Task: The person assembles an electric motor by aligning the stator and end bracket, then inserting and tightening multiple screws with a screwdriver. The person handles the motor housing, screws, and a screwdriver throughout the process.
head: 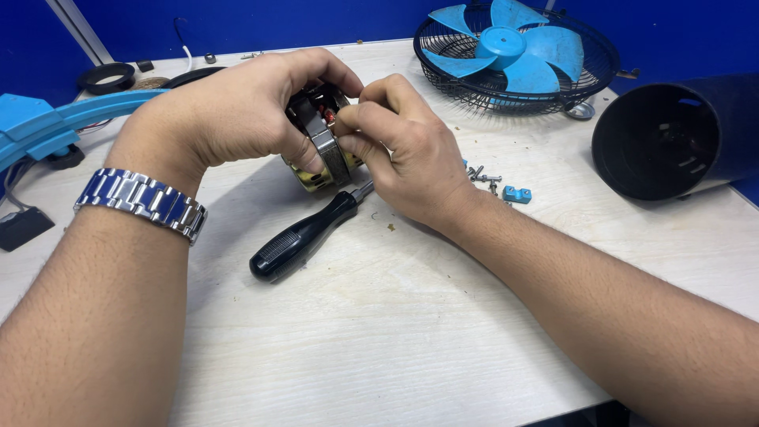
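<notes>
The left hand [237, 111] curls over a small electric motor [324, 146], its fingers wrapped across the top and its thumb pressed against the grey metal band of the stator, so the motor is clamped and held just above the table. The right hand [403, 146] meets it from the other side, fingers bunched tight and pinching at the motor's upper edge, where red and copper windings show; what exactly sits between those fingertips cannot be told. A steel link watch [142, 202] circles the left wrist. Just below the motor a black-handled screwdriver [304, 237] lies on the pale wooden table [379, 332], its shaft pointing up under the right hand. Right of that hand lie a few loose screws [484, 178] and a small blue clip [517, 194]. Further back sit a blue fan blade in its black wire guard [514, 55], a black cylindrical housing [672, 138] on its side, and a blue plastic part [47, 126] at the left edge.
</notes>
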